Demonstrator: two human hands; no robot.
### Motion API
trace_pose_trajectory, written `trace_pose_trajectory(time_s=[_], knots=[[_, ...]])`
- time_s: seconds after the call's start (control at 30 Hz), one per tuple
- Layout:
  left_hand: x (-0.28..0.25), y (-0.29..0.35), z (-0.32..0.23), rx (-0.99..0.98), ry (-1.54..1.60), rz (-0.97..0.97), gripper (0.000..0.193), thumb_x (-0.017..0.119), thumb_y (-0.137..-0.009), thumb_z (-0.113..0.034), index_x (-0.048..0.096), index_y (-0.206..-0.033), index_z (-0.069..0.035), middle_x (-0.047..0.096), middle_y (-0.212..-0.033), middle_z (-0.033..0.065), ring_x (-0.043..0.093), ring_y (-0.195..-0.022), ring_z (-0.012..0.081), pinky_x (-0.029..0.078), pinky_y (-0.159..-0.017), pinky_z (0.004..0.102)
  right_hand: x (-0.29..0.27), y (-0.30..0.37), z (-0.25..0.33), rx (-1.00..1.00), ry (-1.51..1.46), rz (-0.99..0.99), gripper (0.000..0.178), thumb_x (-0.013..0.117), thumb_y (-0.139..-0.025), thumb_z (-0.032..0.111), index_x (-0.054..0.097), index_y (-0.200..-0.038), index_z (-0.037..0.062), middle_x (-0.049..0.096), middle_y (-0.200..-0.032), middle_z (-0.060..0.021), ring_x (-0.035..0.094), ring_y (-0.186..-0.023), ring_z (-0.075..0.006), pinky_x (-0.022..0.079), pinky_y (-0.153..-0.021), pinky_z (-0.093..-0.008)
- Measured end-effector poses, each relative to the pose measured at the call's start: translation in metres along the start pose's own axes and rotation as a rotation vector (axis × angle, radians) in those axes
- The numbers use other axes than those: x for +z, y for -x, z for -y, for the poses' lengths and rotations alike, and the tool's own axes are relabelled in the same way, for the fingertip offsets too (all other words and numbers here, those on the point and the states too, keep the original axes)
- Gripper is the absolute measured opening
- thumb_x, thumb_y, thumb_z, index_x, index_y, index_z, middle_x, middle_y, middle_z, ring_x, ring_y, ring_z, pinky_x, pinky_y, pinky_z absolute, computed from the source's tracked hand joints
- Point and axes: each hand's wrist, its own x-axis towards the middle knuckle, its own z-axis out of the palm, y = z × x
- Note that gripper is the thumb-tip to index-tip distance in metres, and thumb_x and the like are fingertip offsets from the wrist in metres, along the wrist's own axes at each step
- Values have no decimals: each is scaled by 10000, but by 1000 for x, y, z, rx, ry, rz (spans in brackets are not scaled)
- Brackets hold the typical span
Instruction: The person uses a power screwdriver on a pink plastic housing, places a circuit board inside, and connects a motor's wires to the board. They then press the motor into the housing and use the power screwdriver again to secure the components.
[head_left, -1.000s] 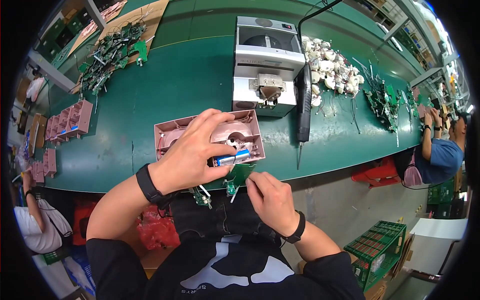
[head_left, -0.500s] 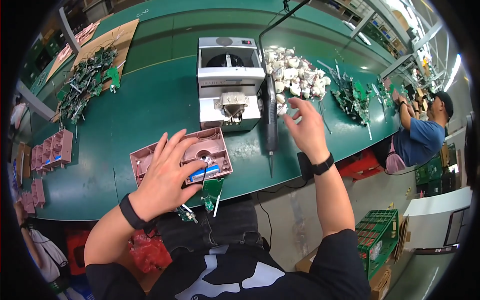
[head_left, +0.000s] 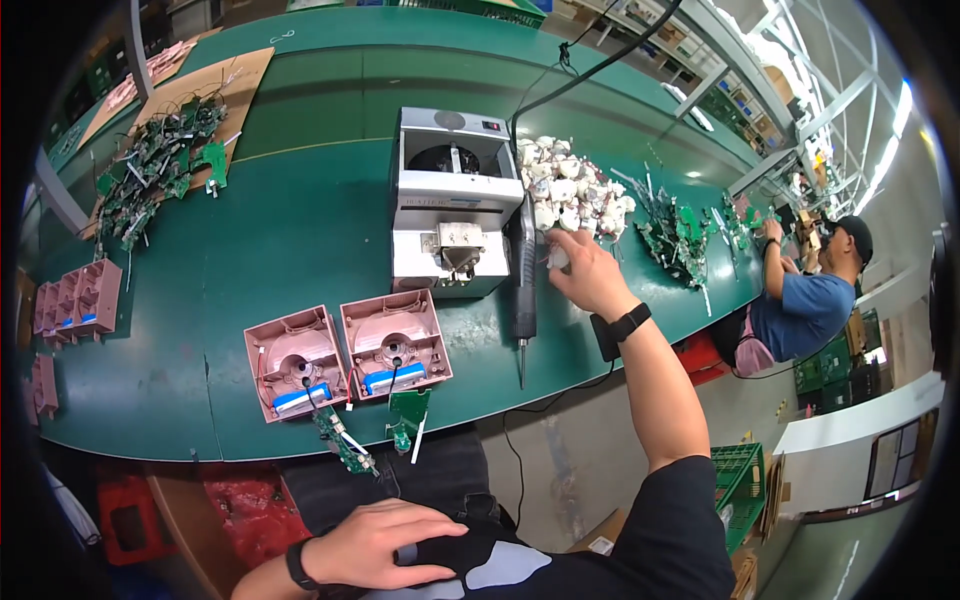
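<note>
The white, rounded plastic part (head_left: 558,258), over the green table (head_left: 270,220) inside its near edge, looks pinched in your right hand's (head_left: 592,275) grip, your empty left hand's (head_left: 378,545) fingers apart; picking-up seems underway, calling for a steady lift.

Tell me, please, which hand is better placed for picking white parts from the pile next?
Probably the right hand: it is at the near edge of the white pile, apparently pinching a white part. The left hand is over the black shirt, away from the table.
</note>
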Motion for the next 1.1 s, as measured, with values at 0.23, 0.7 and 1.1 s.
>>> trace_pose_trajectory(time_s=[0.23, 0.7, 1.1], knots=[[27, -1, 19, -26, 214, 62, 490, 872, -850, -238, 705, -1272, -54, 727, -1224, 111, 723, -1084, 288, 578, -955, 366, -34, -23, -32, -13, -291, 211, 430, 711, -868, 199, 616, -1275, 99, 676, -1109, -134, 704, -938, -309, 583, -800, -403], [14, 24, 28, -224, 221, 54, 472, 868, -853, -266, 718, -1247, -54, 727, -1219, 106, 725, -1090, 272, 573, -970, 354, -40, -49, -28, 400, -982, -217, 302, 613, -1048, 242, 608, -1288, 58, 686, -954, -58, 680, -696, -155, 563, -617, -282], [9, 24, 33, -259, 238, 40, 468, 873, -848, -283, 729, -1232, -58, 730, -1207, 108, 729, -1074, 275, 573, -954, 351, -102, -74, -35, 332, -1371, -554, 265, 686, -1018, 338, 598, -1089, 98, 589, -836, -25, 588, -685, -141, 509, -604, -267]])
